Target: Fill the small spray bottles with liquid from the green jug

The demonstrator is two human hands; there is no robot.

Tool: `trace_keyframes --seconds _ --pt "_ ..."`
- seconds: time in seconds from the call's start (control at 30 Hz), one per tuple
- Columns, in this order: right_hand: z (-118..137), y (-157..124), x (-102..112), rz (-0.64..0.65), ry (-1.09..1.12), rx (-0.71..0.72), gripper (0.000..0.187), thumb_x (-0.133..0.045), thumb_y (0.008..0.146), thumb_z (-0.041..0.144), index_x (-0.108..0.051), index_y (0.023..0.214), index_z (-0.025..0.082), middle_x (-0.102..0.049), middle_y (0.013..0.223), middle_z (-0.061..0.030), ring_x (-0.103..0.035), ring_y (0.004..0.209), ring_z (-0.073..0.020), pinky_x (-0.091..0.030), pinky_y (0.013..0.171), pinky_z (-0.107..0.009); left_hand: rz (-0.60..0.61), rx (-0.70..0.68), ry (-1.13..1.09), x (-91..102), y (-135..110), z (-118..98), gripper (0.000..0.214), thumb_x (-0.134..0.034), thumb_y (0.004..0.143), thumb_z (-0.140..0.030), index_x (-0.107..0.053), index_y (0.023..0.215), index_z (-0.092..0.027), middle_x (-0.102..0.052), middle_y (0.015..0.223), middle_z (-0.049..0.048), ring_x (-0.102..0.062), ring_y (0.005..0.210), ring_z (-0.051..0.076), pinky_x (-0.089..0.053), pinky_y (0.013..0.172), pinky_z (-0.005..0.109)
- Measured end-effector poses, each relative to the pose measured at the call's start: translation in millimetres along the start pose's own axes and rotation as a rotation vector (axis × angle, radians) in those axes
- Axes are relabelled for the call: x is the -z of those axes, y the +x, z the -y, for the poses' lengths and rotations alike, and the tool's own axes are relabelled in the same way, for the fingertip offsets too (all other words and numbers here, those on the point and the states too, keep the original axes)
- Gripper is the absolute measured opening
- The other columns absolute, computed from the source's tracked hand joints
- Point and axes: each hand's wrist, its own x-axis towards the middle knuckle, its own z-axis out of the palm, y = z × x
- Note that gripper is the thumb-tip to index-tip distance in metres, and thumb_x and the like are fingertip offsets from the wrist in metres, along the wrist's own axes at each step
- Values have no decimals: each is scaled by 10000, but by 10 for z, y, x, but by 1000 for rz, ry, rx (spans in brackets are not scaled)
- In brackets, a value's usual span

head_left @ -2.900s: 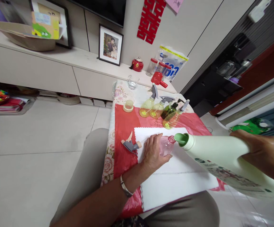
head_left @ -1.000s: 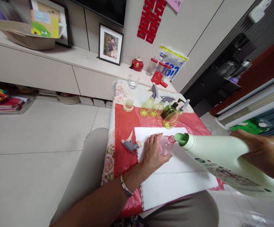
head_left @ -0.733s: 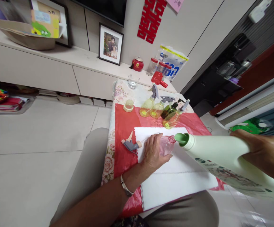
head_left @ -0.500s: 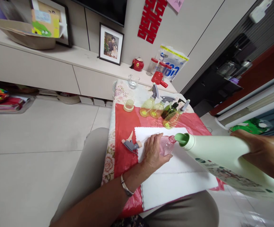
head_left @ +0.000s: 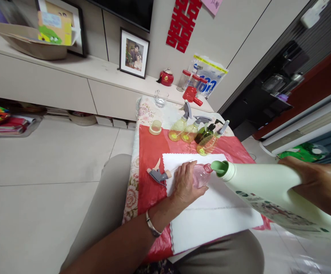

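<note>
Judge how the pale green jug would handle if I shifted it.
The pale green jug is probably stiff: its wall shows no sagging. It may feel unwieldy, much bigger than the pink bottle; its fill is hidden. Tipped with its green spout open, it could spill any liquid inside.

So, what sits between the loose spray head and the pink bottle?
In the head view: the left hand, holding the pink bottle, over white cloth.

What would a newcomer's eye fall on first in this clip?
Probably the big pale-green jug, tipped over in the right hand, its green spout at the neck of the pink bottle in the left hand. Next, the red double-happiness cut-out on the wall, then the row of bottles beyond the white cloth.
</note>
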Motion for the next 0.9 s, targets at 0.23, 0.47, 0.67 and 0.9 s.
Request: trace_keyframes --seconds 0.23,0.47,0.67,0.9 --pt "26 13 22 -27 2 18 417 -550 615 261 -605 1007 394 -650 794 6 -664 768 -274 -431 589 -310 -8 -19 8 -16 -3 24 887 -873 606 -244 -410 1363 -246 -563 1328 114 -544 1253 348 -450 1087 565" --pt "36 5 23 -27 21 9 398 -540 607 259 -618 974 390 -651 790 10 -665 760 -261 -434 592 -311 -15 -18 10 -26 -5 32 889 -875 603 -249 -414 1363 -243 -565 1323 116 -546 1253 348 -453 1083 564" --pt "63 -1 35 0 11 -18 405 -545 612 265 -602 989 402 -641 791 20 -656 752 -253 -440 599 -315 -11 -22 7 -15 -7 20 887 -874 605 -245 -416 1365 -223 -569 1323 128 -546 1250 348 -452 1084 564" --pt "-17 20 -15 -40 -8 11 390 -544 627 277 -606 994 394 -643 785 12 -654 730 -258 -424 575 -305 -12 -14 3 -18 -7 23 895 -881 600 -241 -415 1363 -238 -563 1327 119 -539 1265 352 -446 1089 570"
